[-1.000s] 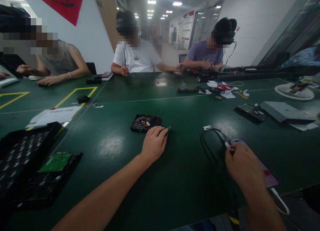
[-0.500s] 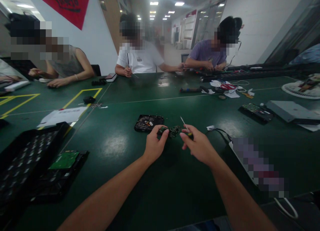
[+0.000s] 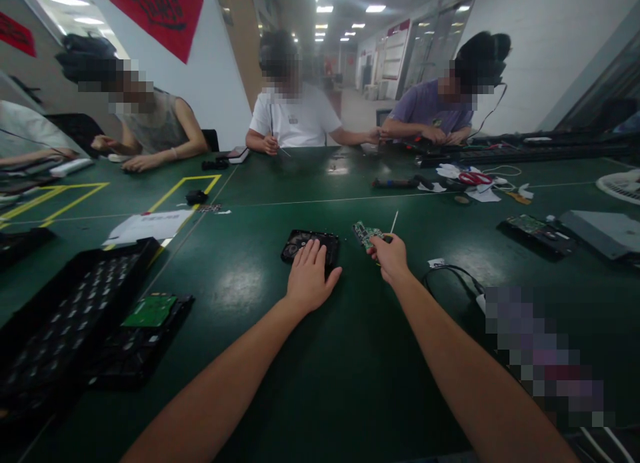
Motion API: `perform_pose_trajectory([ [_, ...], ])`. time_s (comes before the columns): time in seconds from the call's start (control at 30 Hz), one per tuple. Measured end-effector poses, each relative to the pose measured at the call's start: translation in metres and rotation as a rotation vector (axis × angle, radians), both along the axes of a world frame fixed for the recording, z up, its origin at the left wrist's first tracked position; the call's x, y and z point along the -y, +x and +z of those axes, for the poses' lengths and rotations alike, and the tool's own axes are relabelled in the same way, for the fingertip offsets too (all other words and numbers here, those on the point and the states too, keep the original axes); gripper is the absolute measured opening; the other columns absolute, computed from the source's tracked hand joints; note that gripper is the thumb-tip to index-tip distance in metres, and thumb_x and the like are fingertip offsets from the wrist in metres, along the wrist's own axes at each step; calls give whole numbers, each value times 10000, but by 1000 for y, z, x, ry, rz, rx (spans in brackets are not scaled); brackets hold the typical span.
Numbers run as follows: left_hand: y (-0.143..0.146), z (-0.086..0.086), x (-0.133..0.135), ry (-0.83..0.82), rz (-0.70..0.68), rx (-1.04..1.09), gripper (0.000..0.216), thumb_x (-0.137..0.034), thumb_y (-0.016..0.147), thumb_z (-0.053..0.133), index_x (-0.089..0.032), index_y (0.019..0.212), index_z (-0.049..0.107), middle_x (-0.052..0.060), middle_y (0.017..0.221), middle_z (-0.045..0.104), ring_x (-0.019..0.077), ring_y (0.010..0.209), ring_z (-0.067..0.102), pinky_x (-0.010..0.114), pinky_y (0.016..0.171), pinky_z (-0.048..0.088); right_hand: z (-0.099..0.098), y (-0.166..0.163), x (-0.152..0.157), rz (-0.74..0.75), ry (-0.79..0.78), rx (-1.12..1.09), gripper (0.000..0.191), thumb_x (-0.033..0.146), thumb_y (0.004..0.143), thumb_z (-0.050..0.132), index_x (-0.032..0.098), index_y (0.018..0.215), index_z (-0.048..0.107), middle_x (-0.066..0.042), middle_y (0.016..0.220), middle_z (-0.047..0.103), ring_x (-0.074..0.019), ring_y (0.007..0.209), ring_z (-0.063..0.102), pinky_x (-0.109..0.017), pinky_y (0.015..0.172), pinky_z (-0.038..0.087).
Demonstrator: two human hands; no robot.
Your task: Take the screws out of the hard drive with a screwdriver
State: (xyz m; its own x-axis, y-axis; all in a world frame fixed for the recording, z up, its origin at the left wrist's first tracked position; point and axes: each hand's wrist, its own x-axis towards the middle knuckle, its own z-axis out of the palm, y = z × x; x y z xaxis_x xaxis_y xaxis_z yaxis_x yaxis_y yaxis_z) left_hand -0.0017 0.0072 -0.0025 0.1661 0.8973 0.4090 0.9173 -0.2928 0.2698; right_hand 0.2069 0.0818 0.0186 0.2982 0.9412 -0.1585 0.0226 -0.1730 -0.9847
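Observation:
My left hand [image 3: 309, 276] is open, fingers stretched out over the near part of a black hard drive [image 3: 289, 248] lying on the green table. Its palm and fingers hide much of the drive. To the right, my right hand [image 3: 393, 257] is closed on a small green circuit board [image 3: 364, 234], which it holds by one end just above the table. A thin screwdriver [image 3: 395, 221] with a pale shaft sticks up from the same hand, its handle mostly hidden by the fingers.
At left stands a black tray [image 3: 75, 309] beside a second hard drive [image 3: 145, 329] with a green board. Another drive [image 3: 537, 235] and a grey box [image 3: 600, 233] lie at right. A cable [image 3: 457, 269] curves near my right forearm. Several people sit across the table.
The circuit board has passed from my left hand to my right, which still has the screwdriver. My left hand has opened and moved onto the hard drive. The view has turned slightly left.

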Motion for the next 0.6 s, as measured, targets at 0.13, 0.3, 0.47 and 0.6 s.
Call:
perform_pose_trajectory([
  [0.13,4,-5,10,-53,29,-125,797,-658,1013,405,-79,1557,465,241,1660,400,388,1578,329,568,1268,298,-4,-5,-11,37,28,101,353,124,870,638,188,1216,609,6,787,708,-112,554,657,-170,440,446],
  [0.3,0,-2,25,-78,62,-180,872,-682,1000,419,-30,1579,423,282,1669,354,417,1576,319,566,1275,278,11,-33,-22,200,97,288,293,138,927,605,185,1213,650,-6,741,722,-124,545,684,-175,466,482],
  [0.47,-10,1,24,-76,168,-178,899,-679,993,433,23,1555,428,336,1639,366,465,1561,323,607,1243,306,24,-82,-31,309,51,487,138,197,999,602,141,1114,653,-56,746,752,-127,570,708,-181,552,522],
  [0.6,-12,-2,21,-43,193,-151,876,-671,991,438,2,1553,434,327,1636,380,460,1557,332,610,1235,310,25,-103,-40,263,8,591,172,254,952,681,116,1053,699,-142,831,777,-222,799,768,-254,699,559],
])
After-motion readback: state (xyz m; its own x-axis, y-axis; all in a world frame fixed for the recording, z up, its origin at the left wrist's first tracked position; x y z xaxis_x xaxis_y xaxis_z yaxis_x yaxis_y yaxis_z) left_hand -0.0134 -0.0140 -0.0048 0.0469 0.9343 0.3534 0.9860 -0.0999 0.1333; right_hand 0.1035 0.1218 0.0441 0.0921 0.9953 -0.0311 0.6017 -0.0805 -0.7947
